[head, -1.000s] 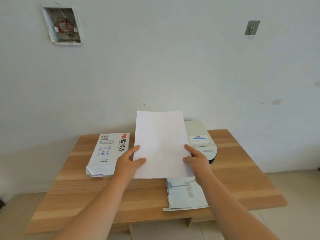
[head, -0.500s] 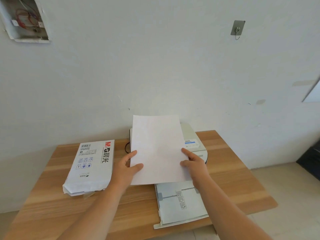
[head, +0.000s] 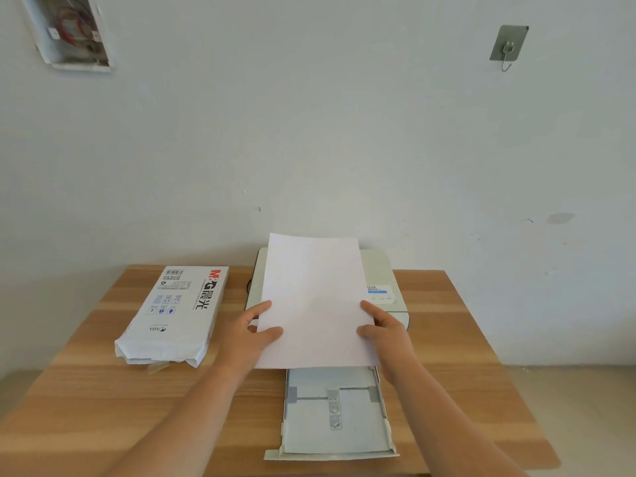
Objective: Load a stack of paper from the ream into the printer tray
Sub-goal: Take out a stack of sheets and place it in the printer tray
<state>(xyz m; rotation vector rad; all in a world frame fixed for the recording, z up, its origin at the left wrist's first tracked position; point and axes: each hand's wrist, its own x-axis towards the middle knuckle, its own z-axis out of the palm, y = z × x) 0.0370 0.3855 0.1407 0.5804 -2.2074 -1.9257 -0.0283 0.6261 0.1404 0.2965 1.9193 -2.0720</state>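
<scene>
Head view | white rectangular paper stack (head: 315, 297) held tilted above grey printer (head: 382, 270), both hands (head: 249, 333) (head: 385, 333) clamped on its side edges | open grey plastic tray (head: 339, 438) empty below | advice: lower flat, square between guides | torn white ream wrapper (head: 175, 311) left on wooden tabletop (head: 86, 390)

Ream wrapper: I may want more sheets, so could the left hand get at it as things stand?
Probably not yet: the ream wrapper lies unobstructed beside the left hand, but that hand grips the paper stack.
</scene>
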